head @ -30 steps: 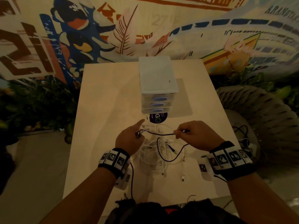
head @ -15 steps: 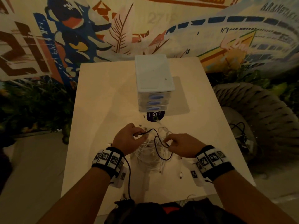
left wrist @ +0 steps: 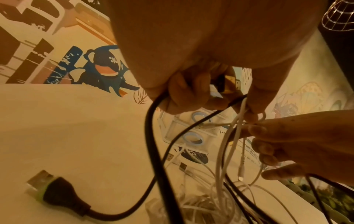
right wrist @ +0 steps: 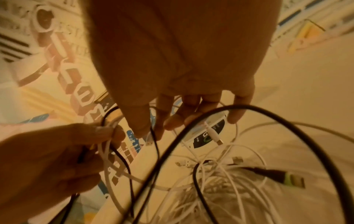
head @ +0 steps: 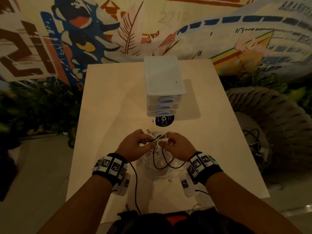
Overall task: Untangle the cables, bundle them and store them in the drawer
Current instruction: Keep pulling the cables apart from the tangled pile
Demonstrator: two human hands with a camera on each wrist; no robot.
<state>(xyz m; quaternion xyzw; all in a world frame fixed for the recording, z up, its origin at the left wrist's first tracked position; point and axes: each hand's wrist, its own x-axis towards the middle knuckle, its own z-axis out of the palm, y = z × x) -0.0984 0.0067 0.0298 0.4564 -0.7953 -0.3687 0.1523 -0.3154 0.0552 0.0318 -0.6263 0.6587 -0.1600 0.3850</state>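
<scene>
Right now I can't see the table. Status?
Left hand grips black cable; right hand pinches white cables. Still tangled. Drawers shut.

Readable markings: faint numerals "2719" on the wall mural [head: 173, 17]; partial lettering "ARANB" at the mural's upper right edge; a large "G" on the dark round sticker [head: 164, 120] lying on the worktop [head: 109, 115].

cables [head: 158, 159]: black, white, tangled on table | drawer unit [head: 163, 105]: closed
</scene>
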